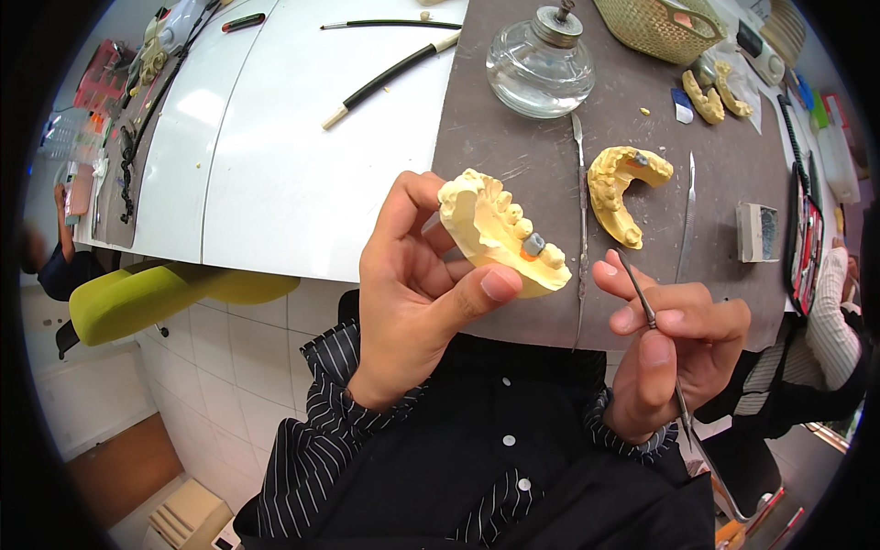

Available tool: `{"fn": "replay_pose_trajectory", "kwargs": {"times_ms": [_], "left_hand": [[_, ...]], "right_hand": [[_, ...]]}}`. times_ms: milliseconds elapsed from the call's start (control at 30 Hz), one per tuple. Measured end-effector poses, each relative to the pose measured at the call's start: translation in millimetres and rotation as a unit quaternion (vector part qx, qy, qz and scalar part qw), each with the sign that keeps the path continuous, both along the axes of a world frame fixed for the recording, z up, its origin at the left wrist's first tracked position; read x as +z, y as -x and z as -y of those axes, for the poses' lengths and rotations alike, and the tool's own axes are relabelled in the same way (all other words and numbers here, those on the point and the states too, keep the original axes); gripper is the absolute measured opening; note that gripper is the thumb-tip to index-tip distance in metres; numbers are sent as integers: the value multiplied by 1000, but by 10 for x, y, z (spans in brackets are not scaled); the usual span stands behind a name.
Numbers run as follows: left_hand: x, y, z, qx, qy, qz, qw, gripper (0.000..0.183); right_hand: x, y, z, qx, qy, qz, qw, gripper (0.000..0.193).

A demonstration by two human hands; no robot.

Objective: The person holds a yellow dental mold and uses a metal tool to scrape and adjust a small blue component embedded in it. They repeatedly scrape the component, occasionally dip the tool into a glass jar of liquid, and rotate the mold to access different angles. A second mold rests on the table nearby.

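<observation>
My left hand [417,293] holds up a yellow plaster dental cast [495,234], thumb pressed on its front edge. The cast carries a small grey tooth piece with an orange base [533,246]. Just right of it, my right hand [674,344] grips a thin metal carving instrument [646,307] like a pen, its tip pointing up toward the cast but a little apart from it. A second yellow cast [623,188] with a grey piece lies on the dark mat [513,147] beyond my hands.
A glass spirit lamp [541,60] stands at the back of the mat. Metal instruments [580,202] lie beside the second cast. A woven basket [655,26], more casts [706,96], a small block [758,231] and another person's sleeve [830,321] are at the right. Black-handled tools [390,78] rest on the white table.
</observation>
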State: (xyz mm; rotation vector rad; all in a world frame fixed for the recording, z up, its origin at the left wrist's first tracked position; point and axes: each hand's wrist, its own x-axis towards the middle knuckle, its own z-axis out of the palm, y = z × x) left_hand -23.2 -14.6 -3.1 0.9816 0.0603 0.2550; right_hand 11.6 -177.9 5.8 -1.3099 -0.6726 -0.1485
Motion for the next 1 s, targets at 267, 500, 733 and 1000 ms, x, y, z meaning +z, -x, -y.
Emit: {"fn": "replay_pose_trajectory", "kwargs": {"times_ms": [267,500,733,1000], "left_hand": [[-98,-60,-47,-7,-58,54,997,46],[-203,-61,-83,5,-118,75,990,50],[-184,-65,-69,11,-109,74,991,50],[-193,-61,-80,13,-117,84,989,49]], "right_hand": [[-56,-55,-18,34,13,-6,999,25],[-53,-80,-14,48,36,3,998,29],[-39,-76,-14,57,44,-9,997,31],[-32,-71,-8,62,53,-14,997,29]]}}
